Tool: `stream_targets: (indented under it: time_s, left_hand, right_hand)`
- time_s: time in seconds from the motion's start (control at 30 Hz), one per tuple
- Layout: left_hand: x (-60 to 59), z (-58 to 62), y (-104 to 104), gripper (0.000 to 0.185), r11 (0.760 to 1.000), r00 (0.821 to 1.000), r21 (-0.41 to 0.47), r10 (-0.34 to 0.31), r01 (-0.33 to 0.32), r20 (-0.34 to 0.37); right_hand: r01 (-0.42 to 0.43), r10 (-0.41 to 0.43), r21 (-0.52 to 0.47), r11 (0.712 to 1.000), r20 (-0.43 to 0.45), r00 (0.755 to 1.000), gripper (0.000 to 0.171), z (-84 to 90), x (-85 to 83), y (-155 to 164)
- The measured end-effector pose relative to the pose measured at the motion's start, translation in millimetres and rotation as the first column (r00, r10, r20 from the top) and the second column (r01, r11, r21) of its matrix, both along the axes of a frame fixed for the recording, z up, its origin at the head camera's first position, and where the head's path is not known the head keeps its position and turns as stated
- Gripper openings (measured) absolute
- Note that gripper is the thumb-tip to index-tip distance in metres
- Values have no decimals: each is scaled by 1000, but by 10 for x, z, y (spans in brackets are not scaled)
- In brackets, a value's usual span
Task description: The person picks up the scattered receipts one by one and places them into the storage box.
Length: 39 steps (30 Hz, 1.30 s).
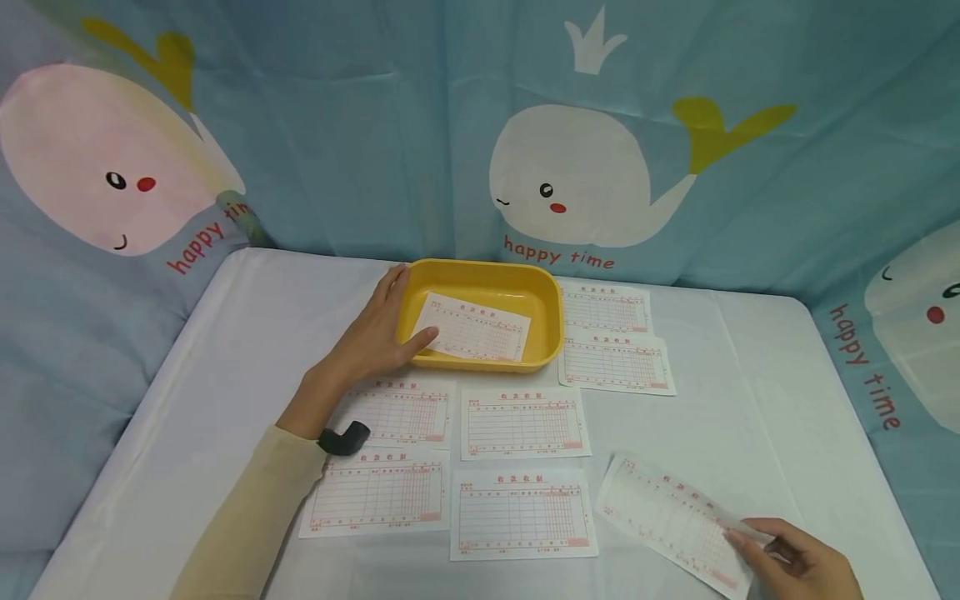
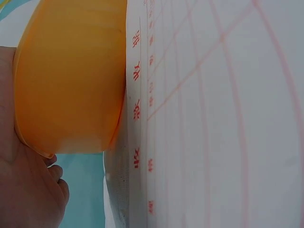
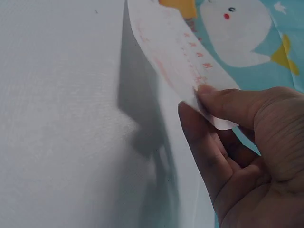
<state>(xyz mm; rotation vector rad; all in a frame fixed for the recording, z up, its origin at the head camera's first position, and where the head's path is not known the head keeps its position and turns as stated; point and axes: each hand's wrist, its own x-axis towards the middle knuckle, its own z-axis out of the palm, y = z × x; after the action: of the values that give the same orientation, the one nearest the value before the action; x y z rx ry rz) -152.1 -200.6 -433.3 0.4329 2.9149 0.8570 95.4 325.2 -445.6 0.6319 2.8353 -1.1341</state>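
A yellow plastic tray [image 1: 487,363] stands at the back of the table with a printed receipt slip [image 1: 474,327] lying inside it. My left hand [image 1: 378,329] holds the tray at its left end, thumb over the front rim and fingers along the left side. The left wrist view shows the tray's orange-looking wall [image 2: 71,80] beside the palm. At the front right, my right hand [image 1: 802,558] pinches one corner of another receipt slip [image 1: 675,517] between thumb and fingers. In the right wrist view this slip [image 3: 171,52] is lifted and bent, casting a shadow on the cloth.
Receipt slips lie in front of the tray: two on the left [image 1: 375,492], two in the middle [image 1: 525,512]. Two more slips [image 1: 617,362] lie right of the tray. A white cloth [image 1: 750,400] covers the table; a blue whale-print curtain [image 1: 420,167] hangs behind.
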Motion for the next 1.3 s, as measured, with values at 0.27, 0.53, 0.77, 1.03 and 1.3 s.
stream_targets:
  time_s: [0.27, 0.53, 0.77, 1.03, 1.3]
  left_hand:
    - [-7, -1, -2, 109, 1000, 1000, 3, -7, 7, -11]
    - [-2, 8, -1, 108, 1000, 1000, 11, -4, 4, -4]
    - [3, -7, -9, 109, 1000, 1000, 10, -3, 3, -1]
    - [7, 11, -6, 109, 1000, 1000, 8, 1, -1, 10]
    - [4, 4, -5, 109, 1000, 1000, 0, -4, 4, 0]
  right_hand:
    - [104, -93, -66, 992, 143, 985, 36, 79, -140, 115]
    - [137, -128, -49, 989, 149, 980, 50, 150, -246, 115]
    - [99, -84, -70, 993, 194, 977, 56, 205, -363, 146]
    - [51, -30, -131, 990, 156, 987, 57, 261, -501, 98]
    - [34, -24, -225, 974, 47, 999, 21, 326, -656, -35]
